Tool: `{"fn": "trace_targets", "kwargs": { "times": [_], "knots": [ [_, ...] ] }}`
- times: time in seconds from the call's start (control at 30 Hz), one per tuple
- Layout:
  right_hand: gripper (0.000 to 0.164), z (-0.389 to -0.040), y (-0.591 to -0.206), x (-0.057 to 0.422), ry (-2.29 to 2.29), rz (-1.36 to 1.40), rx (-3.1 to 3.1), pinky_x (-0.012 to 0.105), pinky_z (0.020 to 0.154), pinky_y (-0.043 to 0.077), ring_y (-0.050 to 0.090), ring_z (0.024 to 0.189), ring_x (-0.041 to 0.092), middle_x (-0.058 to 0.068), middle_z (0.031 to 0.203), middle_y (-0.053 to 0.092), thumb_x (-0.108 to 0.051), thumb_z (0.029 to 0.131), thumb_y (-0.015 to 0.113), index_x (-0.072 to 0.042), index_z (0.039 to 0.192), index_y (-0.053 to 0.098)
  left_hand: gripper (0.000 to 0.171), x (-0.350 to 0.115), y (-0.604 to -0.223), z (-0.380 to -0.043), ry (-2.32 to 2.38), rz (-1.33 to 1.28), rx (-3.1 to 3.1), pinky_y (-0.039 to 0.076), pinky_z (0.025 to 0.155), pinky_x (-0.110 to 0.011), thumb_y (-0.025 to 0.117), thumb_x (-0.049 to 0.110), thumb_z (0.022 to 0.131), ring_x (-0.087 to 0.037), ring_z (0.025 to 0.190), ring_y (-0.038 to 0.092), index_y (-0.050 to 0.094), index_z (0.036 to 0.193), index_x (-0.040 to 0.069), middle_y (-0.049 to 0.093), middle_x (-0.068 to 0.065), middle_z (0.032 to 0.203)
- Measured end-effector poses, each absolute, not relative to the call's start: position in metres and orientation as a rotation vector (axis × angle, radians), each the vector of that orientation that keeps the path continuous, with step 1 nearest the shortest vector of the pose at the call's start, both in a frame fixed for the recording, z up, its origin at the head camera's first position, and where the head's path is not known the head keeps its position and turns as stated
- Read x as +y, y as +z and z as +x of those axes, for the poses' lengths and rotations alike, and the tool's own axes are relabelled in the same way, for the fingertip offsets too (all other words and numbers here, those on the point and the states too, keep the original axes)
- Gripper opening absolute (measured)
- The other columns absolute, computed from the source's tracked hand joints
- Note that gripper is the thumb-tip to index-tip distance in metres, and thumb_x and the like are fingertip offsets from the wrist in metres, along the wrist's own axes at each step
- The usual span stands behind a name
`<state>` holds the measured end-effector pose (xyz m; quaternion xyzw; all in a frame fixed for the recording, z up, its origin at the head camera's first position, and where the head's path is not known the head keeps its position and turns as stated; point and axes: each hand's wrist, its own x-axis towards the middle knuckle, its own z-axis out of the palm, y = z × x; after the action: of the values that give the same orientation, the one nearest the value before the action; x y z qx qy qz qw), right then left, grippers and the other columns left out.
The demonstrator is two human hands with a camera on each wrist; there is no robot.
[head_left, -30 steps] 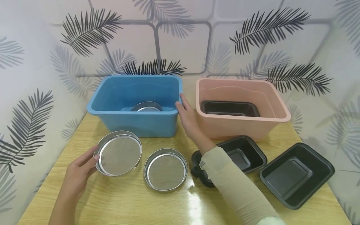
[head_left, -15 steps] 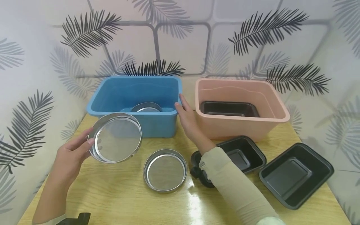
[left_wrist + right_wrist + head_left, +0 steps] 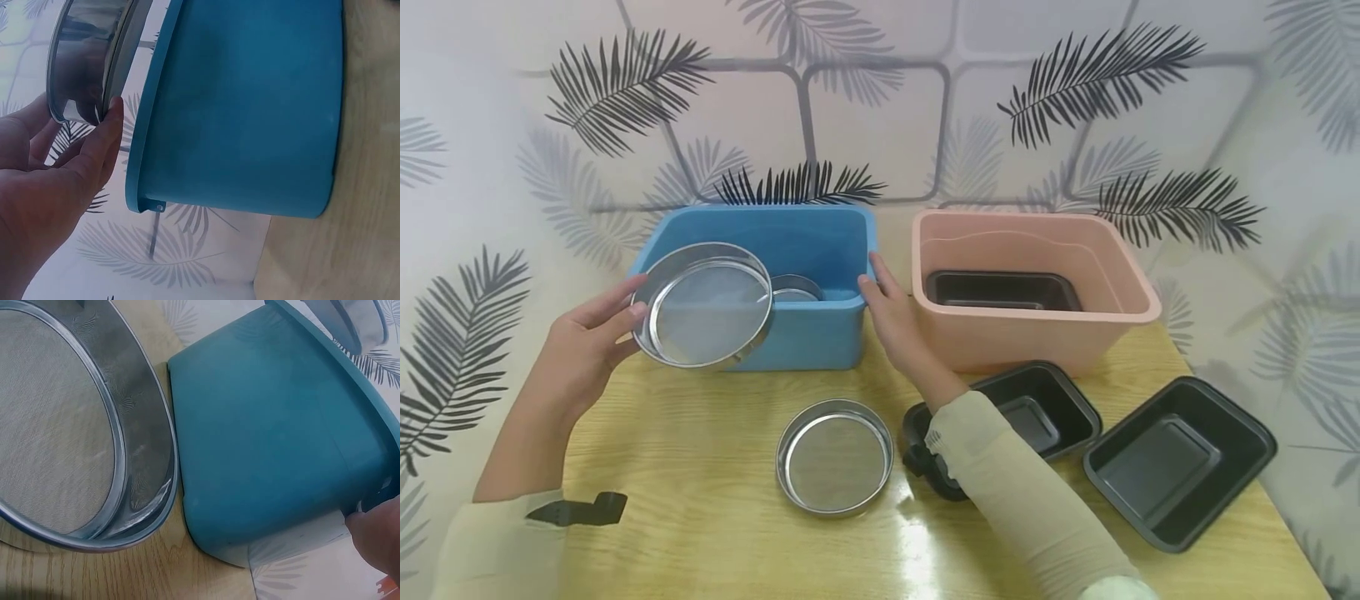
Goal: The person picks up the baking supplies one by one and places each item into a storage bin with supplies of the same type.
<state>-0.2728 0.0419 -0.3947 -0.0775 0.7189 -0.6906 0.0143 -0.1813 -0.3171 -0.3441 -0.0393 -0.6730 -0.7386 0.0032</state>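
My left hand (image 3: 591, 337) pinches the side of a round metal sieve (image 3: 707, 312), thumb at the near edge and fingers behind. The sieve is tilted and overlaps the front left of the blue bin (image 3: 812, 342); in the left wrist view the sieve (image 3: 81, 62) hangs beside the bin's rim, above table height. Inside the bin lies another round sieve (image 3: 797, 283), partly hidden by the front wall. At the bin's right end my right hand (image 3: 898, 325) grips the rim. A further sieve (image 3: 835, 458) rests on the table in front of the bin.
A pink bin (image 3: 1022, 337) stands to the right, holding a black rectangular pan (image 3: 1003, 287). On the table before it are a black pan (image 3: 1052, 400), partly covered by my right sleeve (image 3: 1022, 492), and another black pan (image 3: 1180, 462). A patterned cloth (image 3: 880, 125) hangs behind.
My left hand has lifted the sieve from low over the table, left of the other sieve, up and forward to the blue bin's front rim. The right hand keeps its grip on the bin.
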Motion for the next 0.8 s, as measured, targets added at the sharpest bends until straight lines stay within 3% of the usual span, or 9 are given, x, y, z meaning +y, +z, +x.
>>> {"fn": "trace_targets", "kwargs": {
  "times": [0.13,0.23,0.5,0.8],
  "knots": [
    [0.056,-0.273,-0.395,0.042,-2.145,-0.241,2.236,0.039,0.125,0.025,0.022,0.154,0.017,-0.006,0.167,0.023,-0.034,0.108,0.045,-0.025,0.161,0.027,0.056,-0.316,-0.334,-0.201,-2.32,-0.149,-2.15,0.055,0.093,-0.018,0.061,0.011,0.101,-0.016,0.152,0.025,0.043,0.154,0.013,0.021,-0.007,0.168],
    [0.056,-0.273,-0.395,0.042,-2.141,-0.246,2.24,0.039,0.125,0.025,0.022,0.154,0.017,-0.006,0.167,0.023,-0.034,0.108,0.044,-0.025,0.161,0.027,0.059,-0.313,-0.328,-0.215,-2.299,-0.148,-2.218,0.054,0.092,-0.016,0.062,0.015,0.101,-0.022,0.157,0.009,0.041,0.155,0.013,0.012,-0.006,0.17],
    [0.058,-0.273,-0.397,0.042,-2.128,-0.262,2.24,0.04,0.125,0.025,0.02,0.155,0.017,-0.007,0.168,0.022,-0.038,0.108,0.045,-0.026,0.161,0.025,0.061,-0.31,-0.318,-0.253,-2.208,-0.141,-2.401,0.051,0.099,-0.017,0.062,0.025,0.101,-0.02,0.155,0.019,0.039,0.157,0.018,0.012,-0.002,0.17],
    [0.059,-0.273,-0.396,0.043,-2.131,-0.273,2.24,0.038,0.125,0.025,0.021,0.154,0.016,-0.006,0.168,0.022,-0.038,0.107,0.045,-0.025,0.161,0.026,0.062,-0.306,-0.315,-0.292,-2.226,-0.149,-2.447,0.053,0.095,-0.016,0.063,0.027,0.101,-0.017,0.144,0.037,0.038,0.157,0.02,0.016,-0.006,0.169]
  ]
}}
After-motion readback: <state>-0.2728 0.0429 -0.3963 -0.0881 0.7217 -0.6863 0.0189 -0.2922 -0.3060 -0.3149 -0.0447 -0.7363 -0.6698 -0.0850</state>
